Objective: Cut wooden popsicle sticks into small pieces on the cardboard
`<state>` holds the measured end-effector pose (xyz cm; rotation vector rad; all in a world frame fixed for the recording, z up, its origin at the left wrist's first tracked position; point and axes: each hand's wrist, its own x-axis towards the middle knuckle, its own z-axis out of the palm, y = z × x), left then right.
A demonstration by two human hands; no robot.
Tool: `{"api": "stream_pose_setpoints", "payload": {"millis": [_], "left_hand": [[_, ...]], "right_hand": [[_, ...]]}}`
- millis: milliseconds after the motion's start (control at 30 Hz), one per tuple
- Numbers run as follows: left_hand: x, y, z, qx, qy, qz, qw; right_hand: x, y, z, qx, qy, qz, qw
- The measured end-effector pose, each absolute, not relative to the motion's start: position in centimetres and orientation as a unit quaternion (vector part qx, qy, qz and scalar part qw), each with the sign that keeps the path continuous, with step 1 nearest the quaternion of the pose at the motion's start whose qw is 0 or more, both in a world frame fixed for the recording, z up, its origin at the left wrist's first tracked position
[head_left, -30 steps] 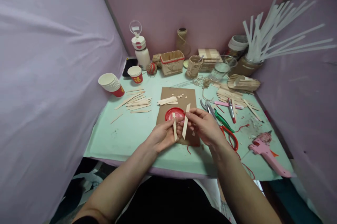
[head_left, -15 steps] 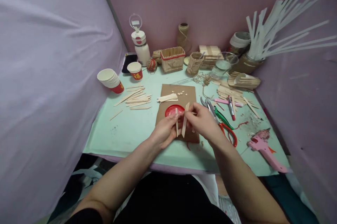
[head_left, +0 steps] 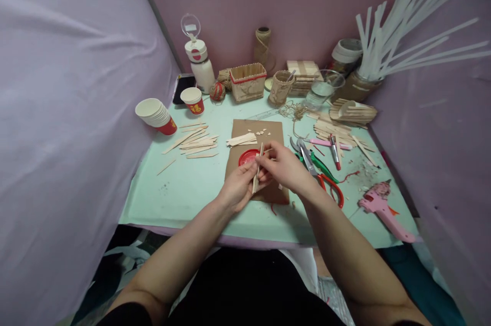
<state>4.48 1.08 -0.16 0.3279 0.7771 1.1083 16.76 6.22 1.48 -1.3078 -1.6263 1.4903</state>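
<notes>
L hand [head_left: 238, 184] near front of table, fingers closed, pinching lower part of cut craft sticks [head_left: 255, 184], approx. 2 held together, seen edge-on. R hand [head_left: 287, 166] just beside, thumb + fingers closed on upper part of same sticks; some fingertips hidden. Sticks tilted, up off the cardboard sheet [head_left: 232, 166], in front of red plastic lid [head_left: 241, 156], which is partly covered by hands. Pink hot glue gun [head_left: 387, 215] near R table edge; red-handled scissors [head_left: 338, 194] R of cardboard, overlapping green-handled pruners [head_left: 325, 169]. Small stick stack [head_left: 243, 139] on cardboard, wood offcuts [head_left: 263, 132] just behind. Loose sticks [head_left: 199, 144] to L, paper cup stack [head_left: 155, 115] beyond. Red-ended marker [head_left: 335, 152] + pink pen [head_left: 322, 143] to R. Further back: clear ruler [head_left: 265, 114], tangled twine [head_left: 293, 110], single paper cup [head_left: 192, 101]. Back row, L to R: white bottle [head_left: 202, 74], red-trimmed basket [head_left: 248, 85], twine spool [head_left: 263, 47], sm. decorated pot [head_left: 281, 92], clear plastic cup [head_left: 320, 97].
</notes>
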Motion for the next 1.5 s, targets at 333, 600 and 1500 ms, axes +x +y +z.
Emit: {"api": "stream_pose_setpoints", "payload": {"millis": [333,600,1500], "left_hand": [[4.3,1.1,0.6,0.129,0.364,0.490,0.782],[4.6,1.1,0.8,0.165,0.407,0.460,0.772],[2.8,1.1,0.0,0.142,0.309,0.289,0.895]], "right_hand": [[16.7,6.8,1.6,-0.524,-0.599,0.544,0.268],[17.3,6.1,2.1,-0.559,-0.684,0.396,0.250],[19.9,5.4,1.4,-0.408,-0.376,0.762,0.333]]}}
